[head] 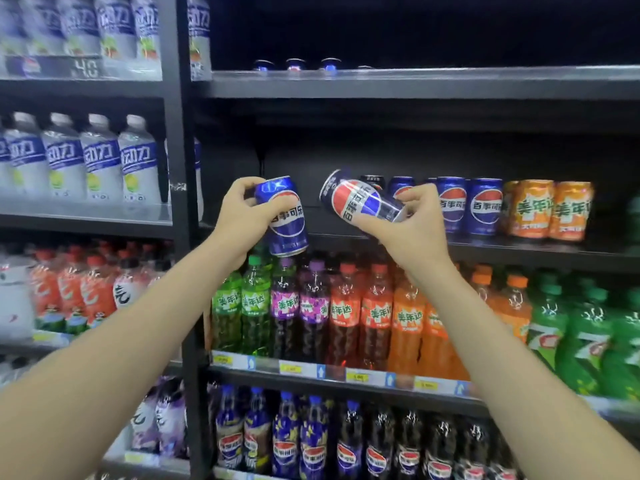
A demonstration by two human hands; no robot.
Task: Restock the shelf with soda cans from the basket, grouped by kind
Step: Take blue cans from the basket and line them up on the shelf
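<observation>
blue can (pixel 285 216) upright, held | blue can (pixel 360 197) tilted, held, perhaps darker

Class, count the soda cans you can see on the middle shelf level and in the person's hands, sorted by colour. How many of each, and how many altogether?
Blue cans held in the hands: 2, one in the left hand at, one in the right hand at
Blue cans standing on the shelf: 3 plainly visible
Orange cans on the shelf: 2 in front
Total: 7, with more partly hidden behind.

- L hand (pixel 242 216): raised at shelf height, fingers curled round a can (pixel 282 216), held near upright.
- R hand (pixel 412 220): same height, pinches 2nd can (pixel 360 197), tilted left.
- Both forearms bare, reaching fwd, hands apart.
</observation>
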